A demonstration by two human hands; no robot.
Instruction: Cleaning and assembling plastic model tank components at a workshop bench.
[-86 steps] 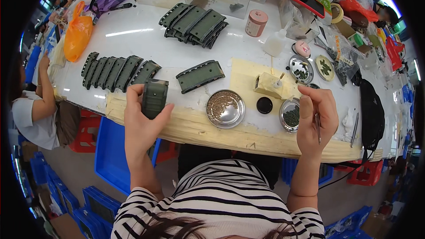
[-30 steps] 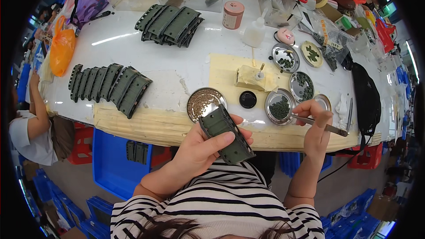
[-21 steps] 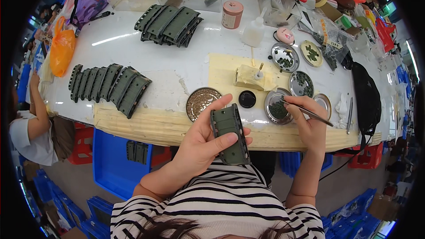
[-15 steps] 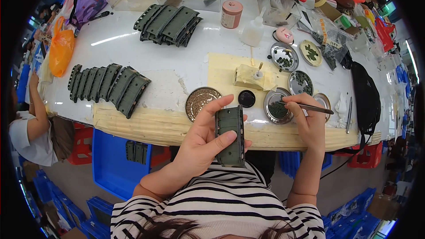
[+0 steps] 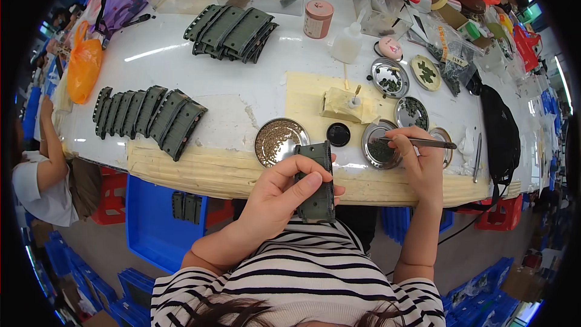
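Note:
My left hand [image 5: 284, 191] is closed round a dark green, slightly curved panel [image 5: 316, 204] with dark ribbed edges, held upright just off the table's front edge. Its thumb and index finger lie across the panel's face. Tweezers [image 5: 426, 143] are pinched in my right hand [image 5: 419, 166], their tips over a round metal dish [image 5: 380, 150] of small dark green bits. Whether the tips hold a bit is too small to tell. Left of that dish sit a small black round cap [image 5: 338, 135] and a metal dish [image 5: 279, 139] of tiny brownish pieces.
Similar green panels stand in a row [image 5: 148, 112] at left and in a stack [image 5: 233, 33] at the back. A tape-covered block [image 5: 342, 106], a squeeze bottle [image 5: 347, 45] and more small dishes [image 5: 390, 77] are beyond my hands. A blue bin [image 5: 157, 230] sits below the table edge.
My left index finger has folded from outstretched down onto the panel's face beside the thumb. My right hand and the tweezers stay over the dish, hardly moved.

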